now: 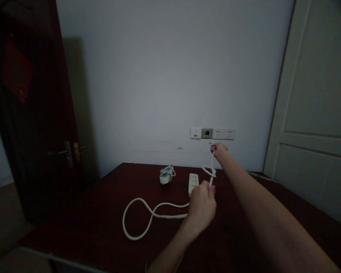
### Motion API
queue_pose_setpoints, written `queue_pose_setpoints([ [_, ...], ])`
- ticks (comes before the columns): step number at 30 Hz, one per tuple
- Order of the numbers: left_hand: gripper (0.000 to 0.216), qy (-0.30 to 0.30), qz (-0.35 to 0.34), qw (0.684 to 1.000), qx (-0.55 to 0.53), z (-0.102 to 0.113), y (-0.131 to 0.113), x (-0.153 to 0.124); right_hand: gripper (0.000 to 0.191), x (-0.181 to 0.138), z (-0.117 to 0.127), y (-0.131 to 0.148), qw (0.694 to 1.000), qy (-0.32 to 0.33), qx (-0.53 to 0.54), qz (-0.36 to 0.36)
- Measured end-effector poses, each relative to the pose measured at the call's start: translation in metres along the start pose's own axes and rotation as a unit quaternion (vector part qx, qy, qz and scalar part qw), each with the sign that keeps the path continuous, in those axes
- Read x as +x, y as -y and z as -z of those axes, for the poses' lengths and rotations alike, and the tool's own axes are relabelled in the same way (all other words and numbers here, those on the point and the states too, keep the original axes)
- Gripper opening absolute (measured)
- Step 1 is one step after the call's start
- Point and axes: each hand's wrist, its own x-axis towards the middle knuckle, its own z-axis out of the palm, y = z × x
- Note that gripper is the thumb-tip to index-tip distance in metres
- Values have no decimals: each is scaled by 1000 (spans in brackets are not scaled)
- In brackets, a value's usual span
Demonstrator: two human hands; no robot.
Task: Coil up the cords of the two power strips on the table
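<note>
Cord (147, 216), white, is laid in a loose S-curve over the dark red tabletop (102, 235), one big loop at the left. From there it is run right into the left hand (202, 206), where it is gripped in a closed fist. Above the fist the cord is carried up through a small loop (208, 171) to the right hand (218, 148), which is raised near the wall and pinched shut on the cord's upper end. Whether a plug is held there cannot be told; the fingers hide it.

Power strip (193, 183), white, is seen lying on the tabletop just behind the left hand, its long side pointing toward the wall. Left of it, apart, a small bundle (166, 175) of white and blue is rested on the tabletop; what it is cannot be told in the dim light.

Wall outlets (212, 133) are set in a row just above the right hand. A dark wooden door (31, 113) with a brass handle (71, 151) is stood at far left, a pale door (315, 113) at far right. The wall (170, 76) between is plain and grey.
</note>
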Motion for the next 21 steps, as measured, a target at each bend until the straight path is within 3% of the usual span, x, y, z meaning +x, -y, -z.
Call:
queue_pose_setpoints([
  [7, 21, 26, 6, 997, 75, -2, -7, -17, 32, 10, 14, 4, 1000, -27, -7, -14],
  [14, 17, 26, 23, 998, 44, 0, -8, -31, 29, 17, 21, 4, 999, -42, -11, -5],
  [21, 25, 79, 33, 978, 189, -3, -7, -36, 21, 20, 28, -3, 999, -42, -16, 19],
])
